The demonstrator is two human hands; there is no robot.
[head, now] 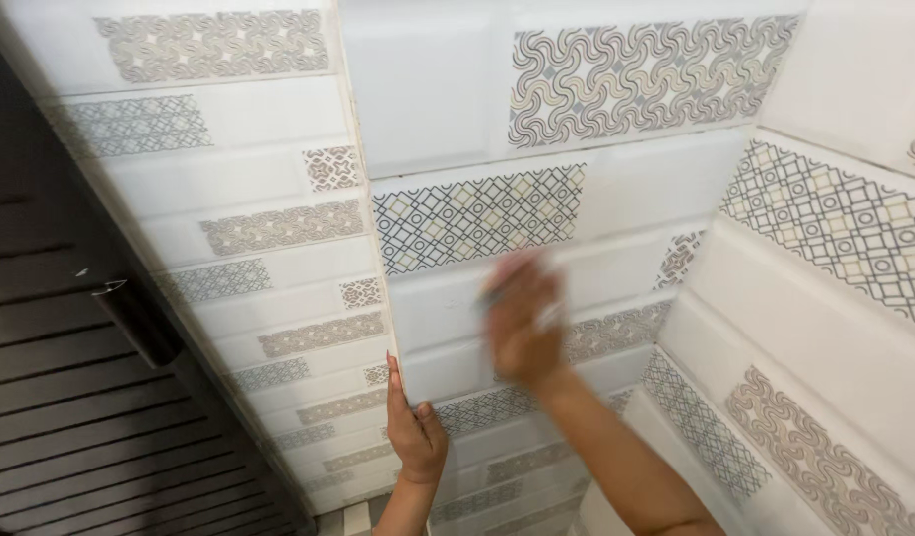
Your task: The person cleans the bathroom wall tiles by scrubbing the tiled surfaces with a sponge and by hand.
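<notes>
We see the right hand [522,318], motion-blurred at centre frame, pressed on the tiled wall [457,119], apparently wiping; whether its grip holds a cloth we cannot tell. The left hand [413,427], open-fingered, rests on the wall's corner edge [363,189] lower down. We judge the work under way; no cleaned area shows.

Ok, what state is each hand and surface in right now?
Left hand: fingers straight, flat against the tiled wall's outer corner edge.
Right hand: motion-blurred on the tiled wall; whether it holds anything cannot be told.
Dark slatted door: shut, as far as visible.
</notes>
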